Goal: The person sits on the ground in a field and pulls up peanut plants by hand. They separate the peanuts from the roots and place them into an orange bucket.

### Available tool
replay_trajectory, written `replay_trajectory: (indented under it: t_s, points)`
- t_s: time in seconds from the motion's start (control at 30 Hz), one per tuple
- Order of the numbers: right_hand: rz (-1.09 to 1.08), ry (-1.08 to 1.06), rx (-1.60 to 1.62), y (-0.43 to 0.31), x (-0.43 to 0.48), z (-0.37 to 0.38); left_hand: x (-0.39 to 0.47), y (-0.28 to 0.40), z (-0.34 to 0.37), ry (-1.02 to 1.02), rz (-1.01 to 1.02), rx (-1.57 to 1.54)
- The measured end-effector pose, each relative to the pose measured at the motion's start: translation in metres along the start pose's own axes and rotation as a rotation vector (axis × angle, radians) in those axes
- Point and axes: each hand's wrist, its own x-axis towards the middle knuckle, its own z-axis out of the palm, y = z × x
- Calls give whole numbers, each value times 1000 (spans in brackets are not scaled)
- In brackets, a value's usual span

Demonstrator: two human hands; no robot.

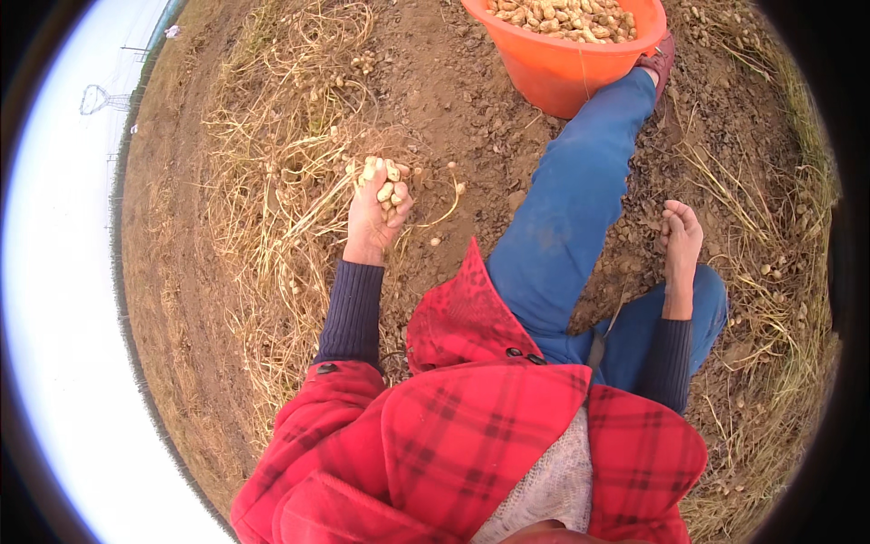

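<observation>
My left hand (pixel 374 214) is closed around a cluster of unshelled peanuts (pixel 389 190), beside a heap of dried peanut plants (pixel 292 211) on the soil. Thin stems trail from around this hand, one curving to the right with a pod at its end. On the other side, my right hand (pixel 682 234) hovers near my bent knee with its fingers curled; whether anything small is between them cannot be told. An orange plastic tub (pixel 550 75) stands by my outstretched foot, and many peanuts in their shells (pixel 571 17) lie inside it.
My outstretched leg (pixel 571 197) in blue trousers lies between my hands and reaches the tub. More pulled peanut plants (pixel 781 292) lie along the right side. Brown soil (pixel 442 81) with dry leaves and crumbs is between the heaps. Far left are the field's edge and a pylon.
</observation>
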Motion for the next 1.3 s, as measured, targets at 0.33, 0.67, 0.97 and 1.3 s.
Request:
replay_trajectory:
  t_s: [0.33, 0.67, 0.97, 1.3]
  points:
    - [-675, -660, -719, -47, -122, 213, -33, -64, -10, -180, -233, -645]
    - [-103, -1177, -217, 2, -103, 244, -50, -74, -33, -202, -192, -482]
    - [-42, -1351, -292, 1, -126, 214, -82, 0, -110, 757, -1, -709]
    - [981, -1070, 805, -17, -141, 197, -168, 48, -31, 774, 774, 906]
